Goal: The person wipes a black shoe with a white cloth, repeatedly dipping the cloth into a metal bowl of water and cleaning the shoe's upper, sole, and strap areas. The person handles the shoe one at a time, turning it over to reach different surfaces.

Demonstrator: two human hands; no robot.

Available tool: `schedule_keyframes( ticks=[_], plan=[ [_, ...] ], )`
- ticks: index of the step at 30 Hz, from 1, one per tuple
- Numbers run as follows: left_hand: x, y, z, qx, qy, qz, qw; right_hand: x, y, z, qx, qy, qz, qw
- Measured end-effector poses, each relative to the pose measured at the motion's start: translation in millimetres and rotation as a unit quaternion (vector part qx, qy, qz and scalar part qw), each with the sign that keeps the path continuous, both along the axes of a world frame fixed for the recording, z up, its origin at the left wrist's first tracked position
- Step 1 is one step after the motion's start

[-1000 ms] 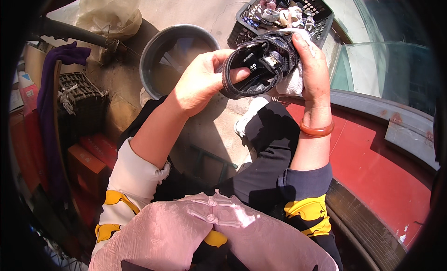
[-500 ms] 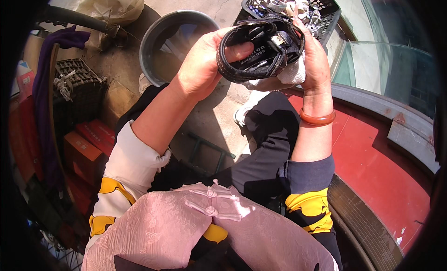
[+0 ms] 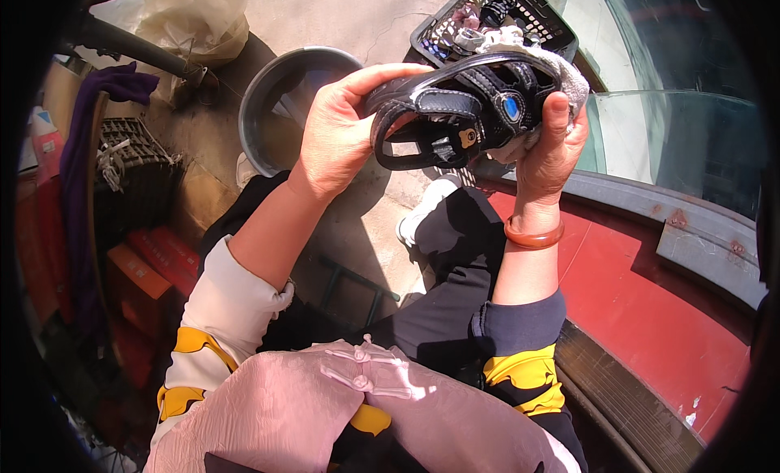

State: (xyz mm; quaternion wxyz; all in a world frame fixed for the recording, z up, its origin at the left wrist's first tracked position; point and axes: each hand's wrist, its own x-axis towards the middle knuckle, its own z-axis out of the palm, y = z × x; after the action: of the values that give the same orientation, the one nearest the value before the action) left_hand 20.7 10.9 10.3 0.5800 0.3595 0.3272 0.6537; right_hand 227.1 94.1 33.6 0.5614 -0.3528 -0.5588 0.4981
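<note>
A black strappy sandal [image 3: 467, 107] with a shiny blue oval ornament is held up in front of me, turned on its side. My left hand [image 3: 335, 136] is closed round its heel end, the fingertips hidden behind it. At the other end, my right hand [image 3: 552, 152] presses a whitish cloth [image 3: 575, 81] against the sandal, thumb up along its edge. Part of the cloth shows below the sandal too. On my right wrist sits a reddish-brown bangle [image 3: 534, 236].
A grey basin [image 3: 252, 95] with water stands beyond my left forearm. Behind the sandal is a black plastic crate [image 3: 556, 36] holding several sandals. A red surface [image 3: 634, 310] and glass panels [image 3: 691, 132] lie to the right; boxes [image 3: 136, 276] and a wicker basket [image 3: 134, 160] are at left.
The sandal has turned from showing its opening and insole to showing its side and straps. My right hand has moved toward the toe end with the cloth.
</note>
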Motion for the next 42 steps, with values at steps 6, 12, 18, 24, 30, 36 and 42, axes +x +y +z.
schedule_keyframes(
  ticks=[6,12,18,24,30,36,42],
  plan=[
    [-13.4,-4.6,9.7,0.02,0.018,-0.124,0.992,15.0,1.0,6.2,0.03,-0.011,0.005,0.999],
    [-18.3,-4.3,14.4,-0.139,0.097,-0.142,0.975,12.4,-0.5,12.4,0.055,-0.135,0.05,0.988],
    [-18.8,-4.7,8.5,-0.107,0.288,-0.163,0.938,7.2,-1.9,13.9,0.136,-0.235,0.065,0.96],
    [-20.6,-7.1,9.7,-0.016,0.384,-0.142,0.912,9.9,2.2,9.6,0.154,-0.22,0.05,0.962],
    [-19.1,-9.4,10.9,0.016,0.367,-0.107,0.924,9.4,1.4,13.5,0.219,-0.226,0.03,0.949],
    [-18.6,-10.0,7.9,0.072,0.38,-0.044,0.921,8.2,0.5,15.4,0.244,-0.236,0.007,0.941],
    [-22.8,-10.8,14.9,0.018,0.33,-0.094,0.939,9.0,2.6,8.7,0.219,-0.193,0.001,0.956]
  ],
)
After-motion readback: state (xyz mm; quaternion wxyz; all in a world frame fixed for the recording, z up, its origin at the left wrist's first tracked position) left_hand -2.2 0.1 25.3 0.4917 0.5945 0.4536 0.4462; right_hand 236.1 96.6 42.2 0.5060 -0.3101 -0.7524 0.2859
